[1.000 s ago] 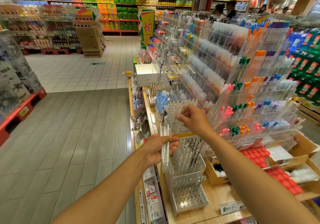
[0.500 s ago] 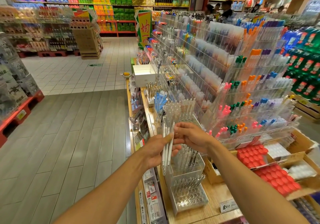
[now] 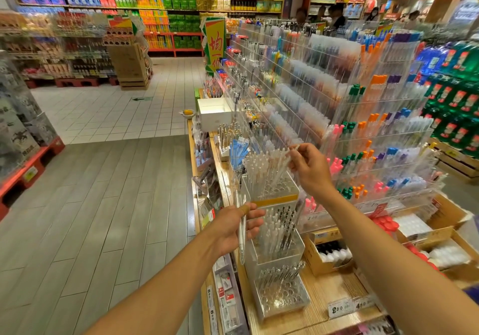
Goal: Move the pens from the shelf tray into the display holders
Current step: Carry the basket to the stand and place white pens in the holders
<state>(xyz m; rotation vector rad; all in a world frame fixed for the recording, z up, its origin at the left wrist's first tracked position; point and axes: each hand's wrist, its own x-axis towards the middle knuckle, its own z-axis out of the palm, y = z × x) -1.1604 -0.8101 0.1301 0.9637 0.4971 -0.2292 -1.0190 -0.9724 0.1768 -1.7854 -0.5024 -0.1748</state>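
Nearest to me, the lowest clear holder [image 3: 281, 295] is mostly bare sockets with a short row of pens lying back along its far edge, so there is room there but nothing to steady a pen that goes in crooked. Just above it my left hand [image 3: 234, 227] grips a small bundle of white pens [image 3: 242, 227], thumb across the barrels and fingers curled behind; they hang almost upright, tips down past my palm. That grip looks thin to me (only a few fingers doing the work), and if I loosen it while watching the other hand, one could slide out and drop onto the wooden shelf edge [image 3: 324, 293] or the floor [image 3: 103, 205]. Beyond my left hand sits the middle holder [image 3: 274, 241], already crowded with white and dark pens leaning every way. Further up, my right hand [image 3: 309, 168] pinches the top end of a single clear pen [image 3: 281, 166] between thumb and fingertips, its lower end angled down into the upper holder [image 3: 272, 183] with the yellow band. I cannot tell whether the tip has found a socket yet. The risk here is missing the hole and shoving the neighbours, which lean close together and could tip in a row. My forearm also passes near the pink and orange pens in the rack [image 3: 363, 158] behind.
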